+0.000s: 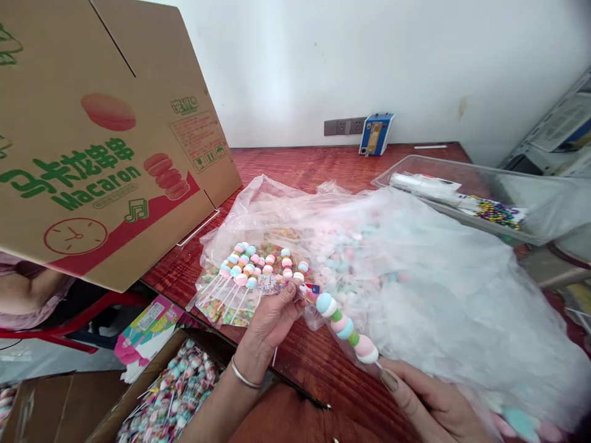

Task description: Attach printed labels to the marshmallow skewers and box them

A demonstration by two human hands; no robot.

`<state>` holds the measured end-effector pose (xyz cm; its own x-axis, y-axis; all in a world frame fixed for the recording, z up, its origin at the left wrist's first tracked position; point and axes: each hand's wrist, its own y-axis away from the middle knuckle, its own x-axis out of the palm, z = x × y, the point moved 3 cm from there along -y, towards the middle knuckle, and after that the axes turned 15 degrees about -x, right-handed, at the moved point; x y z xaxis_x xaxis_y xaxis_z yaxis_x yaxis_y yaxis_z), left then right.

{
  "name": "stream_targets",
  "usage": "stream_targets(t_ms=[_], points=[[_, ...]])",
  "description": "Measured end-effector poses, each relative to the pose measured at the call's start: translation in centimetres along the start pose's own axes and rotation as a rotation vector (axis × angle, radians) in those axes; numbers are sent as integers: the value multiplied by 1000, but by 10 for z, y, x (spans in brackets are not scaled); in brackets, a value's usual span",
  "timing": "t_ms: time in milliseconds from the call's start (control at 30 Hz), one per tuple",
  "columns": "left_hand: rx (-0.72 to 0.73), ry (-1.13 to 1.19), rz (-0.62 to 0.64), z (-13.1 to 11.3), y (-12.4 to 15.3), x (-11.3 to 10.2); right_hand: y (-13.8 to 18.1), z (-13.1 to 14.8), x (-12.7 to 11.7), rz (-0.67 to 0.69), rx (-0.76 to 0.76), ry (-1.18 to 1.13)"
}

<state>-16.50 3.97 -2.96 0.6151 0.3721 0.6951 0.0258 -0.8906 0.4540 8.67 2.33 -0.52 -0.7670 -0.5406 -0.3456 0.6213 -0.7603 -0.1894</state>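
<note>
My right hand [425,394] pinches the white stick of a marshmallow skewer [344,326], with pink, white and blue marshmallows and green gummy pieces between them. The skewer slants up and left toward my left hand [279,314]. Between its thumb and fingers, that hand pinches a printed clear plastic wrapper [310,291] at the skewer's far tip. Whether the tip sits inside the wrapper I cannot tell. Just beyond my left hand, several more marshmallow skewers [240,266] lie on a clear bag of colourful gummies [240,314], sticks pointing toward me.
A large Macaron carton [152,123] stands at left. Big clear bags [415,295] of marshmallows cover the table's right. Behind them are a plastic tray [415,161] and a blue device [376,134]. Lower left, an open box [138,384] holds many wrapped skewers; another person's arm [28,289] shows.
</note>
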Motion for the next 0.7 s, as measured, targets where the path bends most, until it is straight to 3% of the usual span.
stream_targets(t_ms=[133, 300, 433, 700], points=[[103, -109, 3, -4, 2, 6, 4, 1, -9, 26, -39, 152], [195, -234, 0, -8, 5, 12, 16, -9, -17, -24, 57, 185], [136, -275, -13, -4, 2, 8, 23, -19, -12, -47, 151, 32], [-52, -169, 103, 14, -7, 4, 33, -33, 1, -95, 299, -390]])
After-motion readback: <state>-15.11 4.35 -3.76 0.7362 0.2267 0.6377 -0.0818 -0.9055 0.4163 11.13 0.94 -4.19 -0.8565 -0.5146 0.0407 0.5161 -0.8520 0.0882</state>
